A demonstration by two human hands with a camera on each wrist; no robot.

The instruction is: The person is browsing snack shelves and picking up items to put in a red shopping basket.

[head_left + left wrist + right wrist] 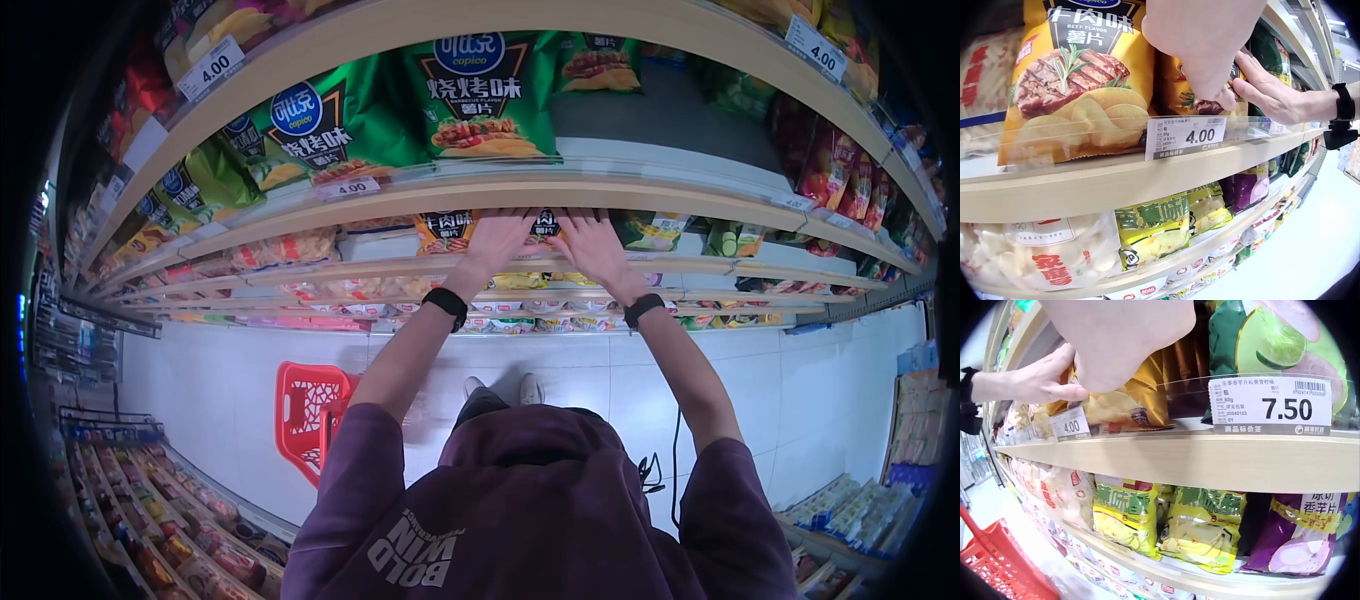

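Note:
Both hands reach into a shelf at an orange beef-flavor chip bag (545, 226). In the head view the left hand (500, 240) lies on the bag's left side and the right hand (592, 247) on its right, fingers extended. The left wrist view has the left hand (1200, 44) large at the top, thumb against the orange bag (1175, 94), with the right hand (1269, 90) beyond it. From the right wrist, the right hand (1119, 337) covers the upper part of the bag (1141, 400); the left hand (1032, 381) touches its far side. Some fingertips are hidden.
Another orange bag (1079, 81) stands left of the hands, and a green lime chip bag (1285, 350) to their right. The shelf edge (560, 190) above holds green barbecue bags (480, 100). A red basket (300, 420) stands on the floor, with a black cord (676, 470) right of the person.

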